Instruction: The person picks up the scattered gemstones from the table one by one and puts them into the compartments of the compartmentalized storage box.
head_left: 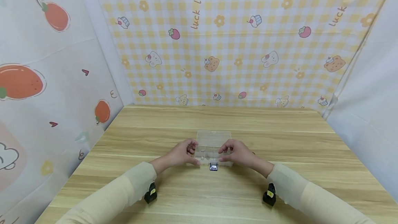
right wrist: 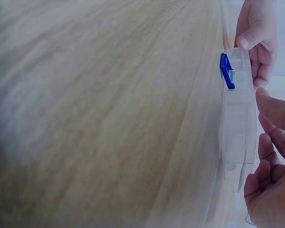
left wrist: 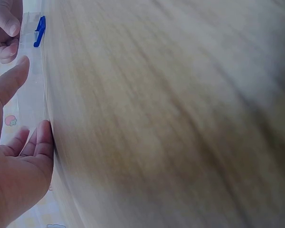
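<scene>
A clear plastic compartment box stands on the table with its lid raised at the back. Small pale pieces, too faint to identify, lie in several of its compartments. A blue latch hangs at the front edge. My left hand is at the box's left end, thumb by the front corner and fingers along the side, with a gap between them. Over the right-hand compartments is my right hand, thumb and loosely bent fingers apart. No held piece shows in either hand; the right fingers partly hide the compartments.
The wooden table reaches back to a yellow checked curtain. Patterned white cloth hangs on the left, plain white cloth on the right. A small reddish bit shows behind my right hand.
</scene>
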`<state>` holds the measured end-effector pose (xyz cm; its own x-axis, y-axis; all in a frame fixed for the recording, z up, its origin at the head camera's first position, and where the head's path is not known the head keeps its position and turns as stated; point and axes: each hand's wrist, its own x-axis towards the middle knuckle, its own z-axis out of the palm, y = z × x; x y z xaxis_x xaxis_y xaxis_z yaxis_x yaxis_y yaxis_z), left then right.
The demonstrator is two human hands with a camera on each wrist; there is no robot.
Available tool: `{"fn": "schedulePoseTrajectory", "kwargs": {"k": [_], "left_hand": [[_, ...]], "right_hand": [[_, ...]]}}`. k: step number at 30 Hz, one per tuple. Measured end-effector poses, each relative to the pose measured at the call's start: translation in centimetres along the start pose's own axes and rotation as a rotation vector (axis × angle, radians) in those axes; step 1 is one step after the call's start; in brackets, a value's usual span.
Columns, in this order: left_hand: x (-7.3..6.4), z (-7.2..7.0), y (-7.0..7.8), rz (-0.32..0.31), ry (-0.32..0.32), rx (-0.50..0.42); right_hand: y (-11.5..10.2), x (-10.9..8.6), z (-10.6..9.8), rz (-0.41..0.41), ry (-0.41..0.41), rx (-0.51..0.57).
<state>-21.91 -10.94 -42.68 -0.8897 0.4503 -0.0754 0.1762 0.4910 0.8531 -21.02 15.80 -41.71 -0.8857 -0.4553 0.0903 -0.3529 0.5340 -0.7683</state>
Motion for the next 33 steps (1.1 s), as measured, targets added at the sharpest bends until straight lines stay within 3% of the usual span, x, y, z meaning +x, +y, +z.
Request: {"fn": "schedulePoseTrajectory", "kwargs": {"k": [10, 24, 33], "left_hand": [[0.2, 0.0, -0.1, 0.001, 0.0, -0.002], [0.1, 0.0, 0.0, 0.003, 0.001, -0.002], [0.0, 0.1, 0.2, 0.001, -0.001, -0.002]], "right_hand": [[0.2, -0.2, -0.7, -0.005, 0.016, -0.004], [2.1, -1.4, -2.4, 0.006, 0.092, 0.001], [2.8, -2.5, -3.7, 0.052, 0.099, 0.03]]}}
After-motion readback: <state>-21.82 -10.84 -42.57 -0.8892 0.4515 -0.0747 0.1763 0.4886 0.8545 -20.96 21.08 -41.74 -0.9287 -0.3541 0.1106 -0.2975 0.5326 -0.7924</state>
